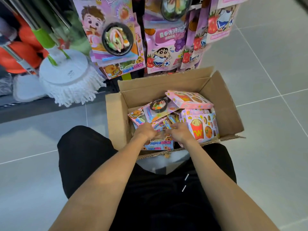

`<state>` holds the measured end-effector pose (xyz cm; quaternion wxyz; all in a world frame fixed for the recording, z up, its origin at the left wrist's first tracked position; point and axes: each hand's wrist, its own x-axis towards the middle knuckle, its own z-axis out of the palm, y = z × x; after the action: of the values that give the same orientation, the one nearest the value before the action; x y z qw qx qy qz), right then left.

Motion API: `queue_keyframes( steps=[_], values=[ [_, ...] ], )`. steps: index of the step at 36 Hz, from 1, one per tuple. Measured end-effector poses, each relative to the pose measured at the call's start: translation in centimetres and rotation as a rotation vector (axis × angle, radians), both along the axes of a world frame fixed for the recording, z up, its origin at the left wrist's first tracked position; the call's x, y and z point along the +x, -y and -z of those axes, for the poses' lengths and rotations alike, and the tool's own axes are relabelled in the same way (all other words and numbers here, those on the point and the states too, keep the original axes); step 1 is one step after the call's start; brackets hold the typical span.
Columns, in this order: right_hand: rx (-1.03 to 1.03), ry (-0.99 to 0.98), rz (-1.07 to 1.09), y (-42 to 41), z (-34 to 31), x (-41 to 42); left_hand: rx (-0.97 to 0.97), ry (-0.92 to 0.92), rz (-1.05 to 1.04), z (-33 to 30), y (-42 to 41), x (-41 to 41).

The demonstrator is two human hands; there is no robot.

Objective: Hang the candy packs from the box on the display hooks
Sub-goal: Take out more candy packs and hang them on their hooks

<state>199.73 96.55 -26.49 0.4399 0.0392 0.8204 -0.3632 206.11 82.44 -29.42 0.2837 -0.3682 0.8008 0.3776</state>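
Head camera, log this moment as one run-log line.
stage: picking | left hand: in cardboard box, on candy packs | right hand: same | display packs: hanging | grip: unclear

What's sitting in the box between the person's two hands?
In the head view, small candy packs fill the gap between the left hand and right hand, inside the cardboard box.

hands: left (145, 130), right (180, 132) in box (221, 104) | among candy packs (202, 125) | grip unclear
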Motion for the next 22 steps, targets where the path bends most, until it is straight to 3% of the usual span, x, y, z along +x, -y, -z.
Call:
queue_keyframes(
  steps=[3,6,12,17,22],
  values=[
    [-0.001,0.014,0.007,0.2,0.7,0.1,-0.053,-0.070,-0.149,0.6,0.3,-0.3],
    [-0.015,0.022,0.039,0.3,0.7,0.3,-0.012,-0.164,-0.449,1.7,0.6,-1.0],
    [-0.086,0.033,0.119,-0.1,1.3,0.2,0.442,-0.170,-0.955,0.5,0.5,-3.1],
    [-0.117,0.063,0.149,0.0,1.2,0.0,0.658,-0.156,-1.097,-0.2,1.0,-3.8],
    [-0.138,0.066,0.184,0.1,1.4,0.1,0.658,-0.055,-1.044,0.0,2.1,-3.8]
  ],
)
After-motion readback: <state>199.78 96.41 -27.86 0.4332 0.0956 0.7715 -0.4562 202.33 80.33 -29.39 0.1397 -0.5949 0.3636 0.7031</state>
